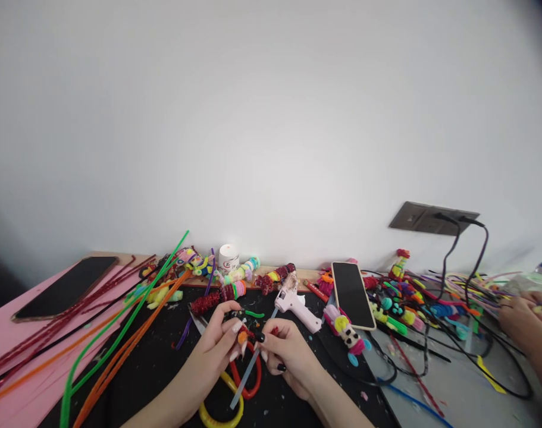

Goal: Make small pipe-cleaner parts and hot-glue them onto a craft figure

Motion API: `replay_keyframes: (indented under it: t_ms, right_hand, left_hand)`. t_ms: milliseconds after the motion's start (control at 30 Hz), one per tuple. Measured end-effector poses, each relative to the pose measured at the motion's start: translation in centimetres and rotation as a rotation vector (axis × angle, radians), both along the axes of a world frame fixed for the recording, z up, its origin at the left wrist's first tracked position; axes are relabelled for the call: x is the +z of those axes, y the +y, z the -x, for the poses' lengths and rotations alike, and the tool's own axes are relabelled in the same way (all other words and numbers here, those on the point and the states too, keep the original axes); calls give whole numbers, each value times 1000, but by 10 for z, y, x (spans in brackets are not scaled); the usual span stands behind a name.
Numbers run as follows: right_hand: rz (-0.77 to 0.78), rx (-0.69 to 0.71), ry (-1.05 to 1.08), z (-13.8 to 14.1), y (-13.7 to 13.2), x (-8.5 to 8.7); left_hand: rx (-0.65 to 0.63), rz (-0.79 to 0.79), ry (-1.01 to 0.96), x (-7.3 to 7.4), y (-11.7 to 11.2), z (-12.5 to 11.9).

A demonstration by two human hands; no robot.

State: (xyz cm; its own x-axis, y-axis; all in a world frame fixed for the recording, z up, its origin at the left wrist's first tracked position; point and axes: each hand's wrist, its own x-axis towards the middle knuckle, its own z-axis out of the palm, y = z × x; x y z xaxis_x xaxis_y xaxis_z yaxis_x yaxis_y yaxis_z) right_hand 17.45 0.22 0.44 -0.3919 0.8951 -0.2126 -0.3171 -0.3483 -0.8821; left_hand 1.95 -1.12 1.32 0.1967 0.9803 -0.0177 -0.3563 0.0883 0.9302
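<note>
My left hand [215, 351] and my right hand [293, 356] meet low in the middle of the head view. Between their pinched fingertips is a small dark red and orange pipe cleaner piece [243, 336], partly hidden by the fingers. Just behind it, a short green pipe cleaner [254, 314] lies near my left fingers. Scissors with a yellow handle loop [204, 414] and a red one [255, 386] rest on the black mat under my hands. A pale glue gun [300, 307] lies beyond my right hand, with a long translucent glue stick [240, 391] extending from its rear.
Long pipe cleaners [132, 348] cross the pink surface [25, 398] at left, near a dark phone [68, 285]. Pipe cleaner figures [348, 334], a paper cup [228, 258] and another phone [353, 294] stand behind. Black cables [518, 351] and another person's hand [523, 321] are at right.
</note>
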Motion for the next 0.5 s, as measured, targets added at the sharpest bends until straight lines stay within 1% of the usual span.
replay_keyframes:
  t_ms: [67,133,300,367,500]
  right_hand:
    - [-46,-26,-40,0,0,0]
    - [-95,-41,-92,1,-1,0]
    - [-283,-28,-250,3,-4,2]
    - [-412,-33,-379,5,-8,3]
    - [-777,-62,-715,7,-16,7]
  left_hand:
    - [8,84,-82,5,0,-2]
    - [24,131,-124,9,-1,-3]
    - [77,158,-147,11,-3,-1]
    - [90,150,-142,11,-2,-1]
    - [102,129,-102,10,-1,-2]
